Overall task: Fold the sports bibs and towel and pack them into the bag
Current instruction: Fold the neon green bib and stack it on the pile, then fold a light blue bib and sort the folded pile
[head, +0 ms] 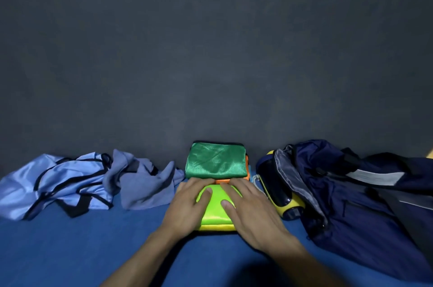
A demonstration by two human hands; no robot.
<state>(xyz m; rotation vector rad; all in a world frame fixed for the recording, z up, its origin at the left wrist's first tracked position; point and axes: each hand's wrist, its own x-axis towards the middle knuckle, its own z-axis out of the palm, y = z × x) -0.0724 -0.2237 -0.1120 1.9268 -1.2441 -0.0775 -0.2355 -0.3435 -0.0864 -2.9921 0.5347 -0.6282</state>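
A light blue bib (58,183) with black trim is seen lying crumpled on the blue surface (70,251), far to the left of the lime green bib (216,207). Just to its right, a grey-blue towel (145,181) is heaped unfolded, its right edge reaching close to the folded stack behind the lime green bib.

The lime green bib is laid folded in the middle of the blue surface, and a yellow layer (218,228) is visible beneath its near edge. The left hand (189,207) is pressed flat on the left part of the lime green bib, fingers extended and nothing grasped. Directly behind the lime green bib, a dark green bib (216,161) is stacked folded on an orange bib (221,180), of which only a thin edge can be seen. The right hand (248,214) is laid on the right part of the lime green bib, fingers likewise straight and spread, gripping nothing.

To the right of the lime green bib, a yellow and black bottle (278,190) is lodged in the mouth of a navy bag (351,211), which is slumped on the blue surface with its opening turned toward the bibs. A dark grey wall (210,40) rises behind everything.
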